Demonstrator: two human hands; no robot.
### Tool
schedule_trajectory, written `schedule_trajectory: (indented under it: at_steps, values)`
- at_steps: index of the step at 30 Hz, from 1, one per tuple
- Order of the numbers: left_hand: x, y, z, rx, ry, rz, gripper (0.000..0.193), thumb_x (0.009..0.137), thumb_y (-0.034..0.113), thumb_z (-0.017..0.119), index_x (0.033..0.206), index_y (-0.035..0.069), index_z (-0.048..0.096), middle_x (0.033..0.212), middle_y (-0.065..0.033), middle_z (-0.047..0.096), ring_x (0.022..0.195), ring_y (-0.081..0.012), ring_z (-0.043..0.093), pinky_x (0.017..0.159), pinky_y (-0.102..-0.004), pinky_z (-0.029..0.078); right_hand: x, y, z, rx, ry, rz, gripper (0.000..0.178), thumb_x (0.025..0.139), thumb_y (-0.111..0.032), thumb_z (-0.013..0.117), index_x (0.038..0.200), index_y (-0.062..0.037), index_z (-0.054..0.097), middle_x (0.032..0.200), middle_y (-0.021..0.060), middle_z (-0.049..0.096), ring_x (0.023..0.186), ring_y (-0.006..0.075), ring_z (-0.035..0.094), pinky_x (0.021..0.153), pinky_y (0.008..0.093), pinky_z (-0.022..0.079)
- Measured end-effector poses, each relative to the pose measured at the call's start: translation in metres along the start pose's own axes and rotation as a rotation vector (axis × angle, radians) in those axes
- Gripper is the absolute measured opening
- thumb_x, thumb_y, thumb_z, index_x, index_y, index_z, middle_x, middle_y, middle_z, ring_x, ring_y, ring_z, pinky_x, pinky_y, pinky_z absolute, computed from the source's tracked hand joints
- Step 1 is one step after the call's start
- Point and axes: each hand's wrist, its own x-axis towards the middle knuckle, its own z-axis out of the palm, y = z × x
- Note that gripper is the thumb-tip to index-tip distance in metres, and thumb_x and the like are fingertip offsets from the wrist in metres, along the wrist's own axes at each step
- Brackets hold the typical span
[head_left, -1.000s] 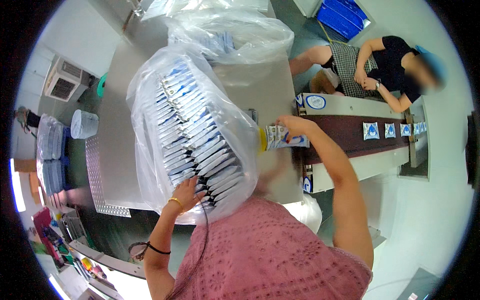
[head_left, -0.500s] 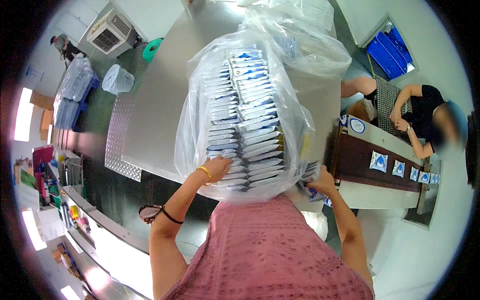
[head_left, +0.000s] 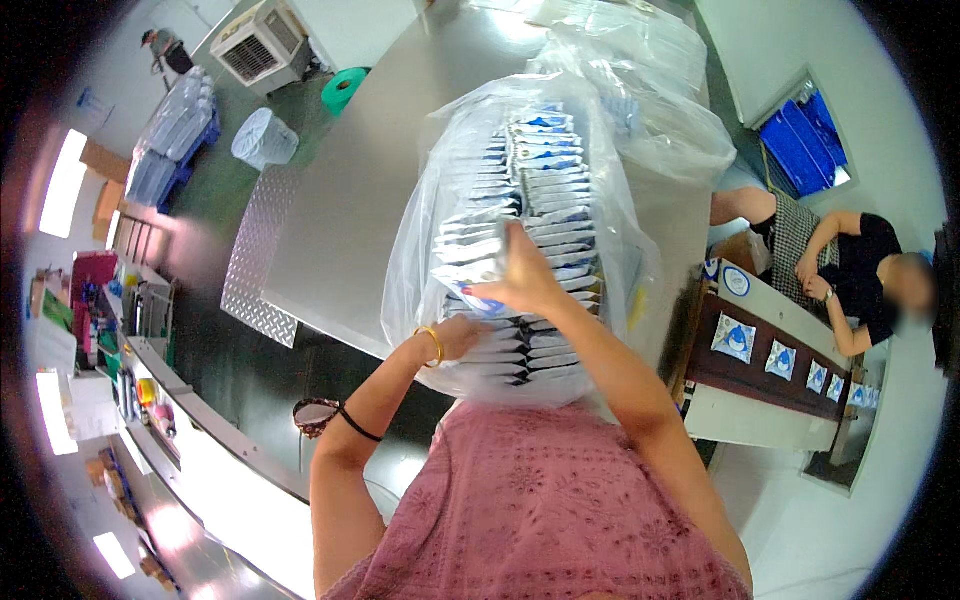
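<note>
Two rows of upright white, blue-printed packets (head_left: 560, 205) stand packed in a large clear plastic bag (head_left: 415, 250), its mouth toward me. My right hand (head_left: 525, 275) reaches over the bag and grips some packets (head_left: 462, 278) at the left row, thumb toward me and fingers on the far side. Just nearer, my left hand (head_left: 455, 340), with a gold bangle at the wrist, lies against the left row's packets. Its fingers look stretched out, their tips partly hidden.
The bag rests on a metal table (head_left: 340, 250). Beyond it lies another clear bag (head_left: 670, 130). At right, a dark conveyor belt (head_left: 750, 365) carries several packets, with a seated person (head_left: 850, 250) beside it. A bin (head_left: 265, 138) and an air cooler (head_left: 258, 48) stand at far left.
My right hand has moved from the bag's right side with packets, up and left over the left row. My left hand stays by the near packets. The whole view has shifted.
</note>
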Motion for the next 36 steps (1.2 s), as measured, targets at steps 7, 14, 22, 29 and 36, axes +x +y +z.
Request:
schedule_trajectory:
  at_steps: [7, 14, 22, 29, 36]
  values:
    - [-0.023, -0.004, 0.002, -0.458, 0.714, -0.553, 0.048, 0.084, 0.009, 0.051, 0.128, -0.005, 0.038, 0.128, -0.0286, 0.044, 0.116, -0.0460, 0.044, 0.100, -0.0446, 0.038, -0.031, 0.057, 0.075, -0.805, -0.331, -0.268, 0.082, 0.065, -0.049, 0.073, 0.120, 0.0055, 0.045, 0.108, 0.0222, 0.055, 0.104, 0.0336, 0.050, 0.095, 0.0446, 0.034]
    - [0.006, 0.029, -0.075, -0.409, 1.008, -0.273, 0.032, 0.094, 0.016, 0.042, 0.120, 0.001, 0.053, 0.117, -0.0243, 0.055, 0.112, -0.0404, 0.050, 0.099, -0.0435, 0.039, -0.052, 0.034, 0.073, -0.646, -0.299, -0.310, 0.092, 0.074, -0.063, 0.061, 0.129, 0.0082, 0.042, 0.122, 0.0240, 0.050, 0.117, 0.0372, 0.042, 0.102, 0.0492, 0.027]
    - [0.024, 0.041, -0.061, -0.114, 0.645, -0.207, 0.044, 0.095, 0.033, 0.042, 0.127, 0.004, 0.047, 0.115, -0.0166, 0.060, 0.109, -0.0350, 0.055, 0.097, -0.0445, 0.039, -0.102, 0.022, 0.017, -0.575, -0.420, -0.240, 0.055, 0.077, -0.036, 0.070, 0.117, -0.0008, 0.056, 0.124, 0.0183, 0.052, 0.119, 0.0348, 0.046, 0.105, 0.0454, 0.030]
    - [0.035, 0.050, -0.054, -0.201, 0.641, -0.488, 0.052, 0.091, 0.036, 0.051, 0.126, -0.002, 0.047, 0.129, -0.0225, 0.050, 0.117, -0.0392, 0.048, 0.101, -0.0444, 0.037, -0.177, 0.019, -0.087, -0.293, 0.268, -0.050, 0.034, 0.078, -0.018, 0.069, 0.107, -0.0041, 0.059, 0.116, 0.0123, 0.057, 0.110, 0.0301, 0.052, 0.096, 0.0414, 0.039]
    - [0.033, 0.053, -0.051, -0.003, 0.699, -0.442, 0.045, 0.089, 0.039, 0.053, 0.114, 0.002, 0.053, 0.115, -0.0182, 0.058, 0.109, -0.0354, 0.052, 0.098, -0.0470, 0.037, -0.251, 0.101, -0.106, -0.218, 0.547, 0.352, 0.022, 0.083, -0.011, 0.062, 0.104, -0.0044, 0.060, 0.099, 0.0130, 0.061, 0.093, 0.0265, 0.059, 0.084, 0.0356, 0.046]
